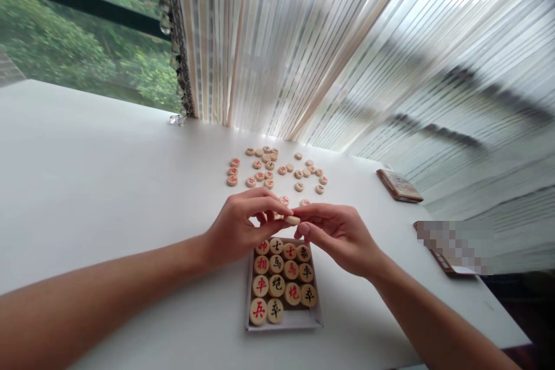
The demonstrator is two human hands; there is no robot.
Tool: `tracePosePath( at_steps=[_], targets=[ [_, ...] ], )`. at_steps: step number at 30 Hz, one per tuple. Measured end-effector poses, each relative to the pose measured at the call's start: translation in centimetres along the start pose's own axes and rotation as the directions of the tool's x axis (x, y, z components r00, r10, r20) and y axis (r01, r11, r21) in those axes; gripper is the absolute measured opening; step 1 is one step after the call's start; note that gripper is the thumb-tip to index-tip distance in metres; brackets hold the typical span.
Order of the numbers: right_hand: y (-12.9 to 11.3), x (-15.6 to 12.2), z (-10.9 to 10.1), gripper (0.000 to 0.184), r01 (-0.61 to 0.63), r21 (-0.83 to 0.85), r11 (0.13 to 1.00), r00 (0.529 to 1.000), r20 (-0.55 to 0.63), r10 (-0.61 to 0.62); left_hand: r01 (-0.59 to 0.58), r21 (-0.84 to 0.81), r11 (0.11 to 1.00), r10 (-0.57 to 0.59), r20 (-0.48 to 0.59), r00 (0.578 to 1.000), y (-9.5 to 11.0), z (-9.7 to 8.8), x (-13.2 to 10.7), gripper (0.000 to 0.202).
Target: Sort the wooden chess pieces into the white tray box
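Held piece point(292, 220): pale wooden disc, seen edge-on, faces roughly level, long axis running left to right; marking not readable.
Left hand point(236, 230): clenched on the disc's left edge, thumb and forefinger pinching, remaining fingers curled under.
Right hand point(340, 237): clenched on the disc's right edge, thumb below and forefinger above.
Nearer hand: neither (fingertips of both meeting on the same disc, midway between the wrists).
Tray point(284, 325): shallow pale box, directly under and just near of the held piece; far end hidden by the hands.
Packed pieces point(277, 285): round discs in four columns, red and black characters up, touching edge to edge; nearest row holding two only, at the left, with bare tray floor to their right.
Bearing from grip: open tray floor lying near and slightly right of the disc, down past the right wrist.
Loose pieces point(277, 170): scattered cluster on the far side of the hands, some face up in red or black, some blank; a few just beyond the fingertips.
Table point(108, 185): smooth white top, broad, bare to the left.
Brown box point(399, 185): small, flat, far right, well apart from the tray.
Flat brown item point(439, 258): right edge of the table, partly obscured.
Curtain point(347, 52): sheer, striped, along the far edge.
Window point(78, 40): far left, green foliage outside.
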State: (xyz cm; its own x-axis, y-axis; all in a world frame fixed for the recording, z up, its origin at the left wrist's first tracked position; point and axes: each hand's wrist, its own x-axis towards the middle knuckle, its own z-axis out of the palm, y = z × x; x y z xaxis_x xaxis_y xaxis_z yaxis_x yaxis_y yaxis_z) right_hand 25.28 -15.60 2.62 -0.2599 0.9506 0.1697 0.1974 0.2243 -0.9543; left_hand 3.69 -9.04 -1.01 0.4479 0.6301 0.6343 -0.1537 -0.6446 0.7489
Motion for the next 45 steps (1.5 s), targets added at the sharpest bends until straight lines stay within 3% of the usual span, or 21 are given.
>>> tracePosePath(
  at_steps=[2,4,7,10,12,16,24,27,31,33,36,41,45],
  targets=[
    [-0.2,-0.3,-0.2,0.029,-0.024,-0.001,1.0,0.999,0.026,0.025,-0.064,0.016,0.998,0.064,0.007,0.998,0.0,0.0,0.0,0.01],
    [-0.4,-0.5,-0.4,0.029,-0.052,0.011,0.999,0.997,0.052,0.051,-0.053,0.003,0.999,0.053,0.011,0.999,0.2,0.0,0.0,0.009],
    [-0.5,-0.6,-0.7,0.026,-0.089,0.054,0.995,0.995,0.059,0.086,0.159,-0.113,0.981,-0.154,0.05,0.987,0.5,0.2,0.0,0.013],
    [0.0,-0.6,-0.7,0.024,-0.123,0.107,0.987,0.992,0.05,0.118,0.395,-0.29,0.872,-0.37,0.141,0.918,0.6,0.5,0.2,0.021],
    [0.4,-0.6,-0.5,0.026,-0.162,0.147,0.976,0.986,0.051,0.156,0.472,-0.359,0.805,-0.441,0.169,0.882,0.7,0.6,0.3,0.024],
    [1.0,-0.6,-0.2,0.031,-0.246,0.259,0.934,0.969,0.044,0.243,0.526,-0.382,0.76,-0.499,0.175,0.849,0.9,0.7,0.6,0.024],
    [0.9,-0.4,0.3,0.034,-0.305,0.396,0.866,0.948,0.042,0.314,0.526,-0.372,0.765,-0.502,0.168,0.849,0.7,0.6,0.4,0.023],
    [1.2,-0.4,0.2,0.03,-0.29,0.394,0.872,0.954,0.044,0.297,0.444,-0.304,0.843,-0.415,0.16,0.896,0.7,0.6,0.2,0.022],
    [1.5,-0.6,-0.2,0.026,-0.269,0.356,0.895,0.962,0.055,0.267,0.12,-0.017,0.993,-0.117,0.117,0.986,0.9,0.2,0.0,0.012],
    [1.3,-0.7,-0.6,0.028,-0.281,0.338,0.898,0.959,0.077,0.272,-0.073,0.089,0.993,0.062,0.12,0.991,0.9,0.0,-0.1,0.009],
    [0.7,-0.8,-1.1,0.03,-0.331,0.313,0.89,0.942,0.155,0.296,-0.263,0.14,0.954,0.239,0.171,0.956,0.8,-0.2,-0.4,0.014],
    [0.0,-1.2,-1.4,0.027,-0.303,0.224,0.926,0.945,0.193,0.263,-0.354,0.149,0.923,0.312,0.246,0.917,0.7,-0.3,-0.5,0.017],
    [-0.7,-1.8,-1.3,0.025,-0.15,-0.031,0.988,0.98,0.129,0.152,-0.27,0.16,0.949,0.24,0.184,0.953,0.6,-0.3,-0.3,0.031]
  ],
)
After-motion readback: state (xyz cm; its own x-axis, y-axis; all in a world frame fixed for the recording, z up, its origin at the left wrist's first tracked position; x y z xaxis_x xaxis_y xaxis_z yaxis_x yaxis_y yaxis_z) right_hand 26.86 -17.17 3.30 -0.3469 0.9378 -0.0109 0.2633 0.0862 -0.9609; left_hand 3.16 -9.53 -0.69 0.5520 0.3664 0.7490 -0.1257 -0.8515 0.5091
